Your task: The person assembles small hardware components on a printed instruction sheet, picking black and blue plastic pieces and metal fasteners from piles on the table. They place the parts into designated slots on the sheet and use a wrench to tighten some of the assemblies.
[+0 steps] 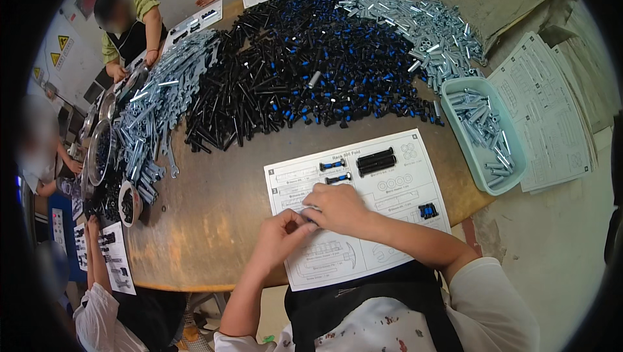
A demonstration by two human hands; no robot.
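Observation:
My left hand (280, 238) and my right hand (339, 208) meet over a white printed sheet (405, 245) at the table's near edge. Both have their fingers pinched together around something small and dark, mostly hidden by the fingers. Just beyond my right hand, two black bolts with blue thread patches, an upper bolt (333, 165) and a lower bolt (339, 178), lie on the sheet. To their right rest long black rods (376, 162) side by side. A cluster of short black-and-blue bolts (428, 211) sits near the sheet's right edge.
Ahead spreads a big heap of black and blue bolts (305, 66), flanked by silver wrenches (172, 95) and silver metal pieces (422, 21). A pale green bin (483, 138) holds silver tubes at right, beside stacked printed sheets (545, 112). Co-workers sit left and far.

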